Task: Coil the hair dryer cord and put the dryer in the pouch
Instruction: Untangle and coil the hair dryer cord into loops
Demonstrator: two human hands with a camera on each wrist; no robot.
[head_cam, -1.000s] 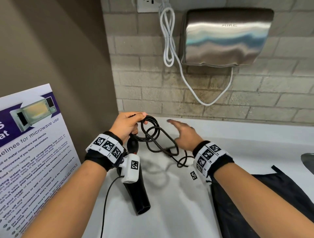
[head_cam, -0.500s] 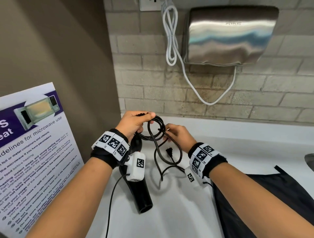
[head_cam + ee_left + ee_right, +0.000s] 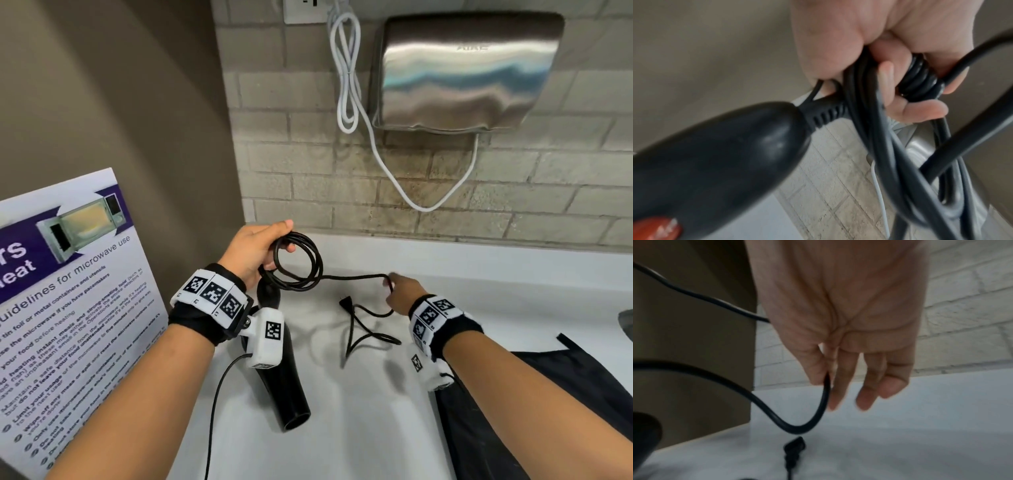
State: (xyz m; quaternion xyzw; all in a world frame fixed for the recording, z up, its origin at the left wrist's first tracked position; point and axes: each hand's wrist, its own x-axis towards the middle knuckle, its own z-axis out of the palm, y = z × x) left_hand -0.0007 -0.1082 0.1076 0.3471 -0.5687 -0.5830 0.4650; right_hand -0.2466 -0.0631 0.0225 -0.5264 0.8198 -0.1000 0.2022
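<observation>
While the left hand gripped the coiled loops of cord, the right hand pinched a loose stretch.
The hair dryer hung below the left fist over the white counter; the plug lay there, and the black pouch sat at right.

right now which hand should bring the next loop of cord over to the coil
Right. The right hand already pinches the loose cord leading to the plug, while the left hand is full, gripping the coiled loops with the hair dryer hanging below.
</observation>
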